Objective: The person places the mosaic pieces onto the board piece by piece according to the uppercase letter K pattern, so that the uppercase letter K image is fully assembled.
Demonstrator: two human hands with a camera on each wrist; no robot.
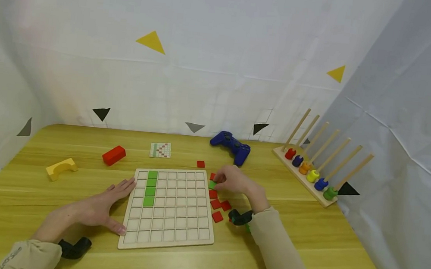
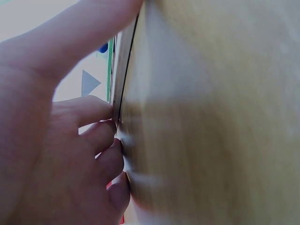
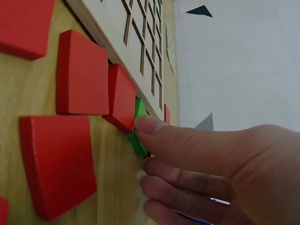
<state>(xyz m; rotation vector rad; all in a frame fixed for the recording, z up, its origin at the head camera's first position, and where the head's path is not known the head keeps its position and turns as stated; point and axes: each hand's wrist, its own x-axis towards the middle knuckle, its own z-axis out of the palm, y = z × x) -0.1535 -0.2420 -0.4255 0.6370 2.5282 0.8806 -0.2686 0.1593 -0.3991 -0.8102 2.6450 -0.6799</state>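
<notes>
A pale wooden grid board lies flat on the table, with several green tiles set in one column near its left side. My left hand rests against the board's left edge, fingers and thumb spread and fairly straight. Beyond the right edge, my right hand pinches a loose green tile with thumb and fingertips; the fingers' exact contact is partly hidden. Several red tiles lie around that hand, beside the board. Below the right wrist, another bit of green shows, mostly covered by the arm.
Behind the board lie a small pattern card and a blue game controller. A red block and a yellow arch block are at left. A wooden peg stand with coloured beads stands at right. White sheeting hangs behind.
</notes>
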